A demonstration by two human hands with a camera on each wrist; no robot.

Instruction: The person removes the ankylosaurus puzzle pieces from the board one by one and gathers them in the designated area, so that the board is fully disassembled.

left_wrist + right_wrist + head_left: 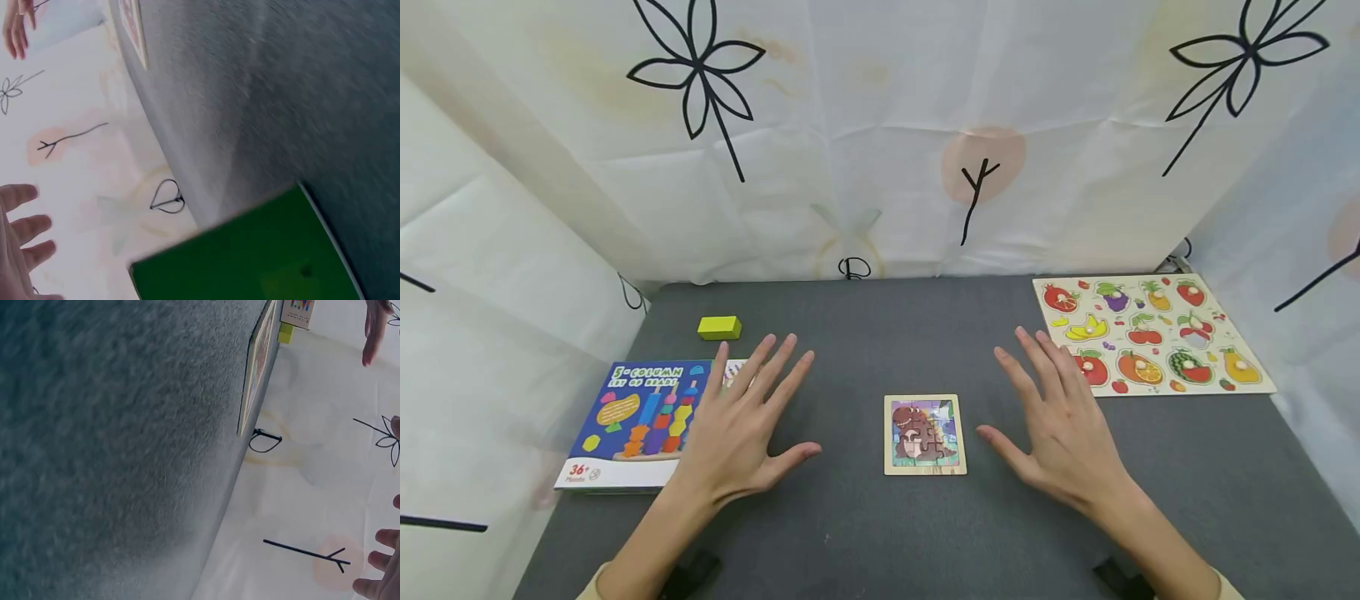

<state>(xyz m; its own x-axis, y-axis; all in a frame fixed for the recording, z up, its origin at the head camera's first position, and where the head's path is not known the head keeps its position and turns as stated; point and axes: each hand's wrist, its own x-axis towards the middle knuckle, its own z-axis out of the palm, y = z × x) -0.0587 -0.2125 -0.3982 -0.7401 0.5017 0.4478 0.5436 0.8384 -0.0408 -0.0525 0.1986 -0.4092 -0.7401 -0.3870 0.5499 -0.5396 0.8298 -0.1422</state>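
My left hand (741,433), fingers spread and straight, is held over the right part of a blue bead-set box (625,417), which it partly covers. My right hand (1063,425) is likewise spread, palm down, just left of and below a fruit puzzle board (1150,333). Between the two hands a small square dinosaur jigsaw (925,435) in a pale wooden frame lies flat on the table. Neither hand holds anything. The left wrist view shows the left fingers (39,224) extended beside the box's green side (244,250). The right fingers (384,559) show at the edge of the right wrist view.
A yellow block (719,327) sits behind the box, toward the back left of the grey table (865,533). The fruit board lies at the back right, along the table's edge. White cloth (880,150) with plant drawings hangs behind and at both sides.
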